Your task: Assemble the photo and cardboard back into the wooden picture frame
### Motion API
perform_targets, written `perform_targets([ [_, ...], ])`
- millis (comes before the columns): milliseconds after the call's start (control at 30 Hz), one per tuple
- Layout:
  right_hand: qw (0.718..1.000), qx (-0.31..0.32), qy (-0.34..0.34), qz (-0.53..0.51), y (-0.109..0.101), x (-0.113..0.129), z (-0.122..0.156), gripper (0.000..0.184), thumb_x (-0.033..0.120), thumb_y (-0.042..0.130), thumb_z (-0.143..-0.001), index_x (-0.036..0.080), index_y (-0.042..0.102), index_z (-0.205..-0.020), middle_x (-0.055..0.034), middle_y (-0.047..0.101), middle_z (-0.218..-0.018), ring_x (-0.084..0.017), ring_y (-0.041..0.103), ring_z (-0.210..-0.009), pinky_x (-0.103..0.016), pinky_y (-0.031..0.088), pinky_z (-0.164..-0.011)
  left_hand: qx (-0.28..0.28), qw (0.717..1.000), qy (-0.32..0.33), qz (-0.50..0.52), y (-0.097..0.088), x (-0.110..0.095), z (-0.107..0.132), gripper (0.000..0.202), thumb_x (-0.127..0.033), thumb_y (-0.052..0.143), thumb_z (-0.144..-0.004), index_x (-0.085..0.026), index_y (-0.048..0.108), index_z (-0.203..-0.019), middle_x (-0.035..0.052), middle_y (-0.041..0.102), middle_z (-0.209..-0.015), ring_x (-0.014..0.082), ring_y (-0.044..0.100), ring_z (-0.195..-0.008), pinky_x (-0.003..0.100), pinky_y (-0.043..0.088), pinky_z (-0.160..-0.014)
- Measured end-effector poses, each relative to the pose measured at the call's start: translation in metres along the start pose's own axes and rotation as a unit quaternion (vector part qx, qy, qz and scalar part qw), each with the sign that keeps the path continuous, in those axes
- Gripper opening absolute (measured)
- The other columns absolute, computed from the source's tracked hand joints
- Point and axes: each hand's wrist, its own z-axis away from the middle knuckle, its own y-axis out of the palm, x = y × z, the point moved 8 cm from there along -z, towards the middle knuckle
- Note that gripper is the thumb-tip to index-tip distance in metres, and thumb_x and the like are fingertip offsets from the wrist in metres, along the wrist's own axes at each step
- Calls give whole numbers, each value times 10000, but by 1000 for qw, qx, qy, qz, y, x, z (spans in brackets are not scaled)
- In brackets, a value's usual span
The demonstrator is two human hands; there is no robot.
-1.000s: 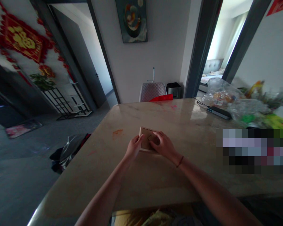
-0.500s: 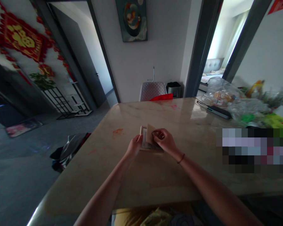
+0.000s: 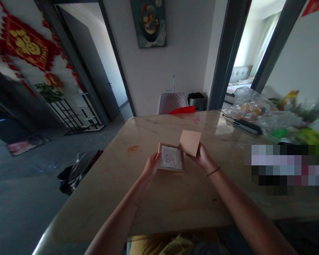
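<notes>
My left hand grips the left side of a small wooden picture frame, thumb on its edge. Inside the frame lies a pale grey-white sheet with faint markings. Held up in my right hand is a square, thin brown backing board, tilted, above and to the right of the frame. The board's lower left corner overlaps the frame's upper right corner; whether they touch I cannot tell. Most of my right fingers are hidden behind the board.
The frame is over a marble-patterned table. At the right are a dark elongated device with a cable, clear plastic bags and a blurred-out patch. A quilted chair with a red item stands beyond the far edge.
My right hand has lifted the backing board off the frame and moved it up and right, uncovering the sheet inside. My left hand keeps its hold on the frame.
</notes>
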Motion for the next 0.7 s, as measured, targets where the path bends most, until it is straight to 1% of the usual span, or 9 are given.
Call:
perform_targets([
  [100, 1000, -3, 9, -12, -14, -9, -6, 401, 370, 229, -881, 200, 573, -995, -93, 686, -856, -224, 642, -832, -339, 498, -622, -5, 1000, 5, -14, -1, -1, 1, 404, -564, 519, -690, -166, 561, -632, -4, 512, -552, 157, 502, -622, 239, 360, -555],
  [167, 1000, 4, -5, 9, -20, -13, -9, 406, 399, 223, -884, 218, 567, -1001, -94, 685, -887, -222, 636, -868, -350, 500, -652, -4, 1000, 15, -21, -1, -3, 1, 404, -561, 505, -699, -166, 557, -628, -9, 505, -547, 148, 489, -599, 238, 358, -553],
  [233, 1000, 8, -21, 13, -24, -15, -12, 372, 404, 248, -878, 246, 553, -1020, -81, 679, -940, -214, 622, -918, -361, 500, -682, 1, 999, 21, -23, -1, -4, 1, 410, -558, 489, -708, -161, 559, -631, -10, 508, -550, 139, 479, -581, 236, 360, -557],
  [300, 999, 3, -25, -31, -28, -18, -15, 325, 391, 277, -866, 272, 533, -1026, -62, 665, -1008, -203, 608, -957, -375, 500, -712, 7, 999, 23, -24, 0, -4, 0, 411, -552, 485, -711, -156, 567, -640, -5, 523, -561, 141, 485, -585, 237, 365, -566],
  [367, 995, -12, -6, -98, -31, -22, -18, 294, 379, 287, -851, 278, 527, -988, -53, 657, -1027, -195, 610, -948, -391, 498, -737, 6, 1000, 19, -21, 1, -4, 0, 411, -550, 485, -711, -153, 579, -656, 5, 546, -581, 152, 505, -607, 240, 373, -577],
  [433, 988, -29, 29, -151, -34, -25, -19, 265, 363, 293, -833, 266, 529, -908, -56, 668, -959, -195, 625, -885, -405, 495, -756, 5, 1000, 19, -11, 1, -4, 0, 419, -555, 482, -709, -151, 594, -681, 18, 575, -614, 165, 527, -639, 247, 386, -600],
  [500, 979, -39, 55, -192, -37, -26, -19, 220, 342, 319, -805, 251, 519, -811, -58, 672, -840, -197, 634, -806, -415, 490, -778, 9, 1000, 23, -2, 2, -4, 0, 433, -565, 481, -705, -151, 607, -705, 29, 602, -651, 175, 543, -667, 257, 400, -632],
  [600, 969, -24, 60, -237, -38, -21, -17, 132, 297, 375, -741, 237, 485, -698, -56, 652, -718, -197, 633, -732, -420, 483, -810, 18, 1000, 19, 1, 3, -2, -1, 443, -573, 476, -708, -153, 616, -724, 34, 619, -667, 180, 554, -674, 270, 411, -663],
  [700, 964, -10, 58, -259, -37, -18, -16, 88, 230, 410, -657, 224, 493, -686, -57, 643, -704, -193, 630, -707, -416, 490, -805, 18, 1000, 13, -3, 2, 1, -2, 444, -570, 475, -712, -149, 617, -718, 39, 621, -672, 181, 564, -677, 275, 418, -677],
])
